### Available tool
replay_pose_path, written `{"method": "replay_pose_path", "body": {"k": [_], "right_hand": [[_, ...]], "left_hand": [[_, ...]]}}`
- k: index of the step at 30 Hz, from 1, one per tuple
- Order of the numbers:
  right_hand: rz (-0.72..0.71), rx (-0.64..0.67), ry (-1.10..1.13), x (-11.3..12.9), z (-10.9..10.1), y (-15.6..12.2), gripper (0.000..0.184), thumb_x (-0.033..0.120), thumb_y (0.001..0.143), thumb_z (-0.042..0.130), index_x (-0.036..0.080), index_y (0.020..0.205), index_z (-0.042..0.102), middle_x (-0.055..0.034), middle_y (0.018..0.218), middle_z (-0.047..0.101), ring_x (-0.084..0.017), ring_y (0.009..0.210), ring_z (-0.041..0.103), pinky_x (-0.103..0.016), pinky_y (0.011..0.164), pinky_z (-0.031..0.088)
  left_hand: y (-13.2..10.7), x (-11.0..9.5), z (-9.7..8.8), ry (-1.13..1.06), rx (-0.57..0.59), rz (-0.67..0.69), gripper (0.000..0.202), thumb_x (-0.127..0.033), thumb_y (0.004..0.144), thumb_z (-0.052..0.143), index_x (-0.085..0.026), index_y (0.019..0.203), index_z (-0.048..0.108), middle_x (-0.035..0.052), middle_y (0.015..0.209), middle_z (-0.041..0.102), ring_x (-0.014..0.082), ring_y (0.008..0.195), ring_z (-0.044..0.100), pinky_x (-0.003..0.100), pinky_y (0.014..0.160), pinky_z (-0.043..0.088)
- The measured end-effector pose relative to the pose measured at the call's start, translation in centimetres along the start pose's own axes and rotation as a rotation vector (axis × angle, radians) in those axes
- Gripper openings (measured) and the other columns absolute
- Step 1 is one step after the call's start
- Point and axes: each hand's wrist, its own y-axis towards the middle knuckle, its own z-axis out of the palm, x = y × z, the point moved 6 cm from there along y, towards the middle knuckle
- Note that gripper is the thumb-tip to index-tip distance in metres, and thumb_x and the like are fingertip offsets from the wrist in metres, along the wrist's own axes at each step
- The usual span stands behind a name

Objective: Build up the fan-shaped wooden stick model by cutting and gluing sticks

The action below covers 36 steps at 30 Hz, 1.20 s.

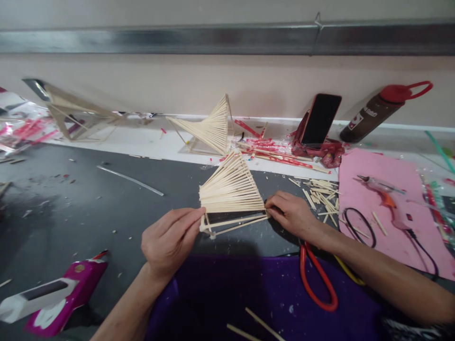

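Note:
A fan-shaped model of thin wooden sticks [232,189] stands on the dark table in front of me. My left hand [170,239] pinches its left corner where the sticks meet. My right hand [289,213] has its fingers closed on the right corner of the same model. A second finished stick model [209,128] stands behind it near the wall.
Loose cut sticks [322,194] lie to the right beside a pink mat [384,199] holding a glue gun [386,201]. A phone [321,118] and a brown bottle [377,111] lean against the wall. A magenta-and-white tool [53,296] lies near left; a red loop [316,279] lies below my right wrist.

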Motion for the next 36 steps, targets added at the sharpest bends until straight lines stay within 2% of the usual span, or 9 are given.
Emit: {"method": "replay_pose_path", "body": {"k": [26,36], "right_hand": [[-0.072,0.008,-0.164,0.2,0.3,-0.1,0.010,0.023,0.090,0.050,0.019,0.087,0.058,-0.0045,0.086,0.062,-0.018,0.082,0.056,-0.029,0.074,0.042],[-0.195,-0.009,-0.279,1.0,0.4,0.0,0.011,0.017,0.088,0.049,0.015,0.082,0.058,-0.0066,0.086,0.063,-0.018,0.081,0.055,-0.030,0.072,0.042]], "left_hand": [[0.2,-0.2,0.0,-0.024,0.013,-0.012,0.026,-0.009,0.071,0.069,-0.019,0.096,0.068,0.0032,0.083,0.070,0.0127,0.071,0.065,0.022,0.067,0.052],[0.4,-0.5,-0.1,0.003,0.033,-0.066,0.017,-0.013,0.076,0.065,-0.019,0.091,0.070,0.0033,0.081,0.071,0.0122,0.070,0.065,0.021,0.066,0.052]]}}
